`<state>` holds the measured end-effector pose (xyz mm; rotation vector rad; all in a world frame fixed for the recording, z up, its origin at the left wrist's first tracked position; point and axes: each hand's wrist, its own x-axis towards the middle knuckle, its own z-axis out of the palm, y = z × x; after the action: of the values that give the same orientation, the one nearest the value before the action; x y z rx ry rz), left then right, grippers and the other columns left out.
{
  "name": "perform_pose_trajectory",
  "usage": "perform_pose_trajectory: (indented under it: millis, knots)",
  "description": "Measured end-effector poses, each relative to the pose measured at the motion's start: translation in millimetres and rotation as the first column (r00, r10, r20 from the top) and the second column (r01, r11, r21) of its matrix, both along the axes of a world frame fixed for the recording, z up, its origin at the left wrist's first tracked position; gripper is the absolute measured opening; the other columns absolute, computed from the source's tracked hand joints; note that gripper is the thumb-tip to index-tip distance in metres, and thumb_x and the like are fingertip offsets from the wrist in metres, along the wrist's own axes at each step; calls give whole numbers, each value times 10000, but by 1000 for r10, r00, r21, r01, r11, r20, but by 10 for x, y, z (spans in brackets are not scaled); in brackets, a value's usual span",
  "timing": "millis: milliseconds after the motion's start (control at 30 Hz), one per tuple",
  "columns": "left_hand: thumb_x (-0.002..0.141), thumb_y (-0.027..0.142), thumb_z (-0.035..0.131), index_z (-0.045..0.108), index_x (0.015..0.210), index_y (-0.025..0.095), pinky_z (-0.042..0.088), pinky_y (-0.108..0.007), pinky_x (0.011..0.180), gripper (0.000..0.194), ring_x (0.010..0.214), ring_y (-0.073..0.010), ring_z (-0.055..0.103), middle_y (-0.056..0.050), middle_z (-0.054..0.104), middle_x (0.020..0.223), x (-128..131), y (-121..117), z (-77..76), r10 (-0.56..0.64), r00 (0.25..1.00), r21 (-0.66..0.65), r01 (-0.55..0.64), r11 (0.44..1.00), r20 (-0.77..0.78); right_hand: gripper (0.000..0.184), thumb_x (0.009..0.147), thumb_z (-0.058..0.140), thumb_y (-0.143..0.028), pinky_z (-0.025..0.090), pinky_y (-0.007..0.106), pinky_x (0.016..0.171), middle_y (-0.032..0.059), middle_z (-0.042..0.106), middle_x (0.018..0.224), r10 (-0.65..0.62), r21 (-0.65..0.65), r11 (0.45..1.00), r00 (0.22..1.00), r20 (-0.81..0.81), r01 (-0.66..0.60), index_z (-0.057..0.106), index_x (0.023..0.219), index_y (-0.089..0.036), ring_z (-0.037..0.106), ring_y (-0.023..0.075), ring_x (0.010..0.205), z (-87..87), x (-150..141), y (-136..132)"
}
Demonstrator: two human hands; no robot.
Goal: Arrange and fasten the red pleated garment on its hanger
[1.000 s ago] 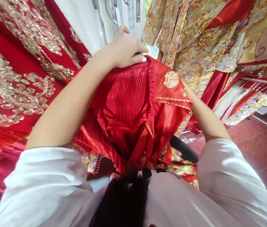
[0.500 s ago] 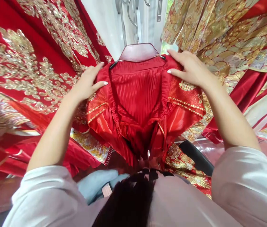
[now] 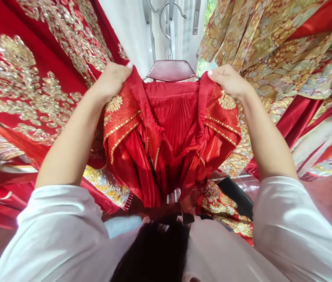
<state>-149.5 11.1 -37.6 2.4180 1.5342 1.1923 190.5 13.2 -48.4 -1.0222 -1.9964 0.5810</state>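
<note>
In front of me hangs a red pleated garment (image 3: 177,117) with gold-edged shoulder panels and round gold emblems, its neckline spread wide. My left hand (image 3: 111,80) is closed round its left shoulder, thumb pressed on the cloth. My right hand (image 3: 227,80) pinches the opposite shoulder in the same way, with the fingers mostly curled behind the fabric. Between the two hands a clothes hanger (image 3: 170,70) with a pale flat centre shows above the collar. Its metal hook (image 3: 166,29) points upward near a rail; whether it rests on anything I cannot make out.
At the left hangs a red garment with gold sequin embroidery (image 3: 15,58). Gold scale-patterned garments (image 3: 260,51) crowd the right side. Below, a red-and-gold patterned cloth (image 3: 221,203) lies near a dark object (image 3: 238,196). A white door frame (image 3: 193,35) stands behind.
My hands have gone from lying over the shoulders with fingers extended to gripping the cloth. The shoulder fabric is lifted off the hanger's ends, and the hanger sits slightly lower in view.
</note>
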Motion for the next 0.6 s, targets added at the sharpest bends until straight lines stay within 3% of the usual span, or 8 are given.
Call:
perform_pose_trajectory:
  millis: [67,133,200,300,367,433,500,600]
  knots:
    - [802,753,339,579,675,87,396,-314,548,719,536,-112,444,-33,489,524,-18,41,5,-89,996,-209,90,974,13,393,929,412,-254,234,248,553,-54,360,522,-57,-27,998,998,27,58,457,549,-162,274,46,518,15,-18,-12]
    - [827,713,347,580,700,73,403,-303,548,693,530,-105,452,-19,472,521,-62,-11,-25,-117,992,-279,123,952,39,447,932,409,-266,211,257,564,-55,274,524,-137,115,985,986,95,126,342,498,-182,225,51,530,3,-14,-80]
    - [837,697,318,497,593,116,374,-272,552,655,510,-71,358,21,365,506,-113,-137,-86,-62,998,-128,58,990,-27,460,933,400,-309,200,260,575,-48,232,548,-228,324,931,962,149,170,286,506,-183,212,58,546,-49,16,-182]
    - [845,669,303,350,550,162,315,-248,560,589,535,-72,286,30,300,546,-184,-345,-209,15,971,87,6,996,-239,430,919,377,-450,266,253,628,-17,394,618,-270,469,869,946,179,159,443,600,-169,348,76,603,-180,87,-306]
    - [876,615,283,292,560,180,279,-257,557,538,540,-84,286,26,294,558,-217,-419,-272,40,958,141,1,990,-283,466,908,339,-533,301,260,672,12,488,697,-274,467,870,943,188,159,518,687,-165,423,97,665,-256,120,-325]
    - [912,547,249,228,543,196,227,-284,545,510,518,-90,237,22,229,548,-228,-419,-276,83,969,218,-31,975,-233,500,904,313,-572,290,262,645,3,444,654,-272,451,878,942,197,159,476,649,-174,392,94,629,-299,118,-298]
    - [925,499,239,176,524,205,175,-310,543,501,506,-95,172,16,167,544,-211,-358,-195,102,983,329,-47,943,-153,505,919,315,-554,242,263,586,-24,302,576,-237,399,907,946,219,135,346,566,-194,281,81,555,-312,87,-248]
    - [908,508,279,151,520,199,143,-307,547,513,521,-85,140,11,163,557,-123,-206,54,46,999,422,-34,906,-19,517,934,368,-498,202,272,559,-38,188,545,-202,324,937,957,209,127,215,529,-216,174,85,536,-312,41,-177]
